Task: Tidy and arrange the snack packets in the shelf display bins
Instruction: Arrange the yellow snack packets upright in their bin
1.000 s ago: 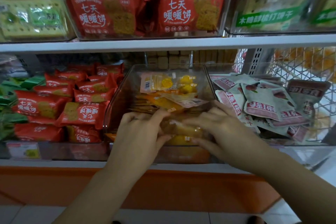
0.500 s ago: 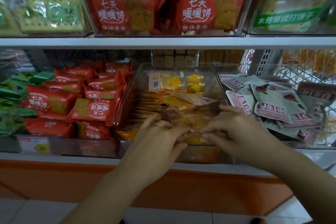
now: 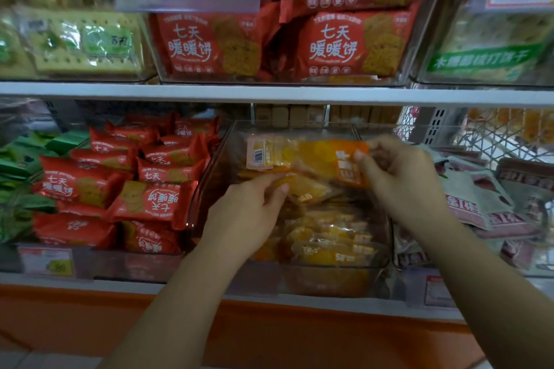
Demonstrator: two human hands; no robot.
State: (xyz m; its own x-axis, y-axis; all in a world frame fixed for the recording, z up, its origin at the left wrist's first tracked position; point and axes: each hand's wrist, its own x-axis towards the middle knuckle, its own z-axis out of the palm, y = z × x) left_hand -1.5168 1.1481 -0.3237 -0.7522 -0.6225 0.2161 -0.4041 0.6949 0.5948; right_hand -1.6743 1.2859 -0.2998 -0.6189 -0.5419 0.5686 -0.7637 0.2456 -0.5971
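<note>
Just above the pile (image 3: 329, 237) in the middle bin (image 3: 329, 281), an orange packet (image 3: 314, 156) hangs level, its right end pinched by the right hand (image 3: 401, 183); the left hand (image 3: 245, 219) grips a yellow packet (image 3: 305, 192) below; red packets (image 3: 150, 201) fill the left bin (image 3: 120, 263)

a white upper shelf (image 3: 269, 93) runs across the view, and a white lower shelf (image 3: 90, 281) below it carries price tags (image 3: 48, 260) at its front edge. under that sits an orange base panel (image 3: 299, 338), with pale floor tiles (image 3: 18, 359) in the bottom left corner. at the back right, a grey perforated upright (image 3: 437, 126) stands beside pale wire mesh (image 3: 494, 141). the light is dim and even.
</note>
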